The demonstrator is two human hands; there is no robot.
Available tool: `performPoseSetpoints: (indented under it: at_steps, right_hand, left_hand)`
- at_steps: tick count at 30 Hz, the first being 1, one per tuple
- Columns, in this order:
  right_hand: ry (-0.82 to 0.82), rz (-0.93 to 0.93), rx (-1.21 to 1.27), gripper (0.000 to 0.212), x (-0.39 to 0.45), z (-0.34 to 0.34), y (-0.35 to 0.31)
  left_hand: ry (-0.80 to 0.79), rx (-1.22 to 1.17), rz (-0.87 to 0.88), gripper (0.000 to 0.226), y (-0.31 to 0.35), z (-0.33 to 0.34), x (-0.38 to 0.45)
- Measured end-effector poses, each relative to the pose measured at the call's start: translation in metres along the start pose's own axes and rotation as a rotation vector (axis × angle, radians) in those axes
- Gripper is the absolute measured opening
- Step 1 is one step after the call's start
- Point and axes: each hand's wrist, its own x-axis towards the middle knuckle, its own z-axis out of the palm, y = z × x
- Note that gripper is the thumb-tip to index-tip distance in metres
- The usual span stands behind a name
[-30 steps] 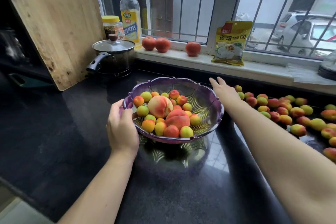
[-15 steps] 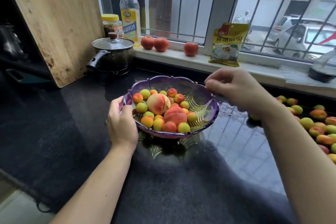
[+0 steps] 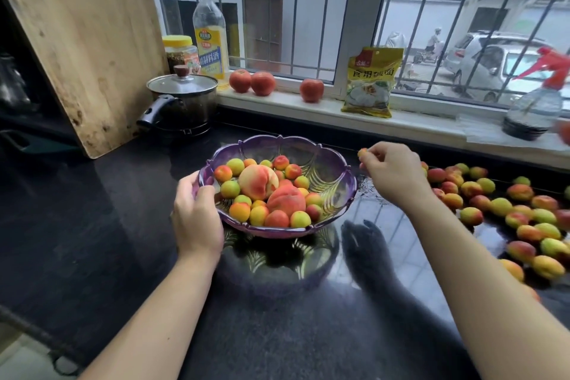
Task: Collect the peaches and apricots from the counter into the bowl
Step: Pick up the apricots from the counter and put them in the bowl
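From the head camera, a person stood at a dark polished counter (image 3: 92, 241) under a barred window. A purple scalloped bowl (image 3: 336, 170) sat at the centre of the frame, its left half piled with small apricots (image 3: 240, 211) and two larger peaches (image 3: 258, 181). The left hand (image 3: 197, 216) gripped the bowl's rim at nine o'clock, thumb hooked inside the wall and fingers curled round the outside. The right hand (image 3: 393, 174) hung just beyond the rim at two o'clock, its grip closed in a pinch on one small apricot (image 3: 362, 152) held out toward the bowl; the curled fingers appeared to hide a second fruit, though the view was too poor to be sure.

Loose fruit (image 3: 499, 207) lay scattered on the counter from three to four o'clock, well apart from the bowl, in a band running to the frame's right edge.

At eleven o'clock a lidded steel pot (image 3: 182, 102) stood beside a large wooden cutting board (image 3: 83, 40) leaning upright. Behind the pot were a yellow-capped jar (image 3: 180, 52) and an oil bottle (image 3: 209, 37). On the windowsill at twelve o'clock rested three red fruits (image 3: 262, 83), a yellow packet (image 3: 370, 83) at one o'clock, and a spray bottle (image 3: 536, 105) at two o'clock.
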Motion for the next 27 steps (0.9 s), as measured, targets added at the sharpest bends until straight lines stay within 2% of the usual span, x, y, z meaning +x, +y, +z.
performPoseSetpoints:
  at_steps: [2,5,9,11,13,16,18,23,25,27]
  right_hand:
    - [-0.023,0.054,-0.107,0.021,0.003,0.013,0.018]
    - [-0.066,0.077,-0.218,0.03,0.007,0.036,0.034]
    - [-0.157,-0.043,-0.436,0.06,0.03,0.059,0.032]
    - [-0.184,-0.031,-0.503,0.069,0.046,0.065,0.032]
    - [-0.179,0.015,-0.52,0.065,0.055,0.07,0.033]
    - [-0.019,-0.001,-0.466,0.041,0.053,0.077,0.037]
    - [0.046,0.009,-0.417,0.033,0.052,0.079,0.039]
    - [-0.002,0.051,-0.441,0.025,0.055,0.079,0.045]
    - [0.012,0.049,-0.359,0.027,0.054,0.077,0.044]
    - [0.041,0.103,-0.145,0.03,0.052,0.066,0.039]
  left_hand:
    - [-0.004,0.007,-0.002,0.029,-0.001,0.001,0.0]
    - [-0.027,0.011,0.001,0.027,-0.002,0.002,0.002]
    - [-0.042,0.02,0.011,0.03,-0.005,0.003,0.005]
    - [-0.041,0.027,0.015,0.031,-0.006,0.003,0.005]
    - [-0.039,0.019,0.018,0.03,-0.005,0.002,0.005]
    - [-0.043,0.018,0.013,0.034,-0.003,0.003,0.004]
    - [-0.042,0.031,0.009,0.039,-0.002,0.002,0.003]
    - [-0.041,0.041,-0.003,0.032,-0.003,0.001,0.003]
    - [-0.037,0.046,0.005,0.029,-0.002,0.002,0.003]
    - [-0.033,0.045,0.012,0.029,-0.002,0.002,0.002]
